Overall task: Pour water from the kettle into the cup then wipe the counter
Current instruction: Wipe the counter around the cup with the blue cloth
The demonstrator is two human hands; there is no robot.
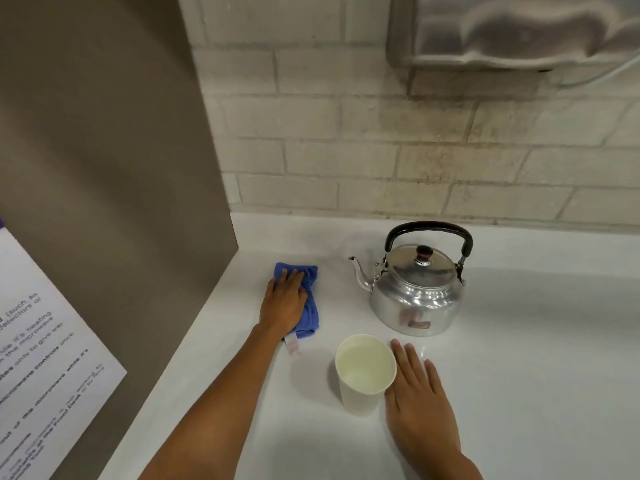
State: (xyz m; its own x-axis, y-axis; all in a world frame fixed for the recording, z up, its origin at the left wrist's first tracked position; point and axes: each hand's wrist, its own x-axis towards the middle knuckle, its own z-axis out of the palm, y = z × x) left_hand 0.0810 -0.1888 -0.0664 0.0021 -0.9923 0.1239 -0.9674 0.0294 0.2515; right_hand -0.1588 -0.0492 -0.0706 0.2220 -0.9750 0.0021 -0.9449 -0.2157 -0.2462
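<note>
Beside the panel edge, left hand [282, 301] presses cloth [310, 308] flat-fingered; right hand [420, 393] lies open, touching cup [363, 375].

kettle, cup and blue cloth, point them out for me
kettle [415, 299], head view, on its shiny body
cup [360, 393], head view, on its outer wall
blue cloth [311, 313], head view, on the fold right of the hand

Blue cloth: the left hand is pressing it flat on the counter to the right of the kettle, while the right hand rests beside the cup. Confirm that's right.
Not quite. In the head view the blue cloth under the left hand lies to the left of the kettle, not the right. The rest holds: the right hand rests beside the cup on the counter.
</note>
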